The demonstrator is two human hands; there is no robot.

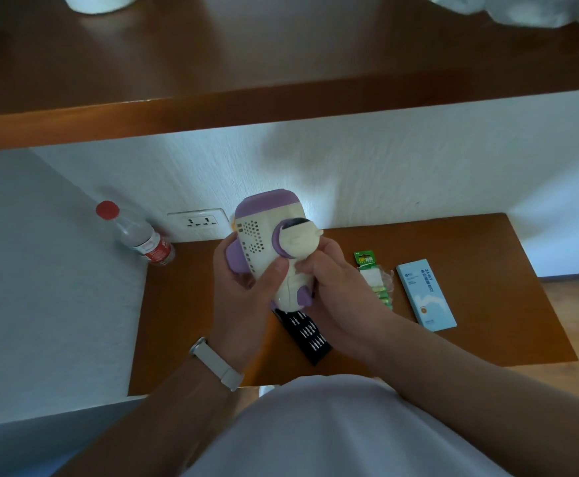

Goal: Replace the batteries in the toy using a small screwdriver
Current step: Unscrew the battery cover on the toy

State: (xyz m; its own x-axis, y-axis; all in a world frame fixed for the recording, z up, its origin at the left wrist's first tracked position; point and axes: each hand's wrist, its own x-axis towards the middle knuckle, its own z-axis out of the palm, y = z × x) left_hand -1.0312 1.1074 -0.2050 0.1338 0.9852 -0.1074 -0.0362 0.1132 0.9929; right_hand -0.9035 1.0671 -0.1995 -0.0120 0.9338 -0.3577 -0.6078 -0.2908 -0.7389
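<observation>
Toy (264, 235) is held above the worktop (470, 270); the grip of the left hand (243, 287) and of the right hand (336, 287) is clamped on it. The step seems to be finding the battery cover. Next, a driver from the bit tray (307, 330) is needed. The battery pack (370, 266) reads "GP", the blue box (425, 294) "24".

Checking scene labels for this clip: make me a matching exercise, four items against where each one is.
1. water bottle
2. light-blue screwdriver-kit box
3. toy
4. battery pack

A. held in left hand and right hand
B. rightmost on the table
C. beside the wall socket
D. on the table, just right of the right hand

Pairs: 1-C, 2-B, 3-A, 4-D
</observation>
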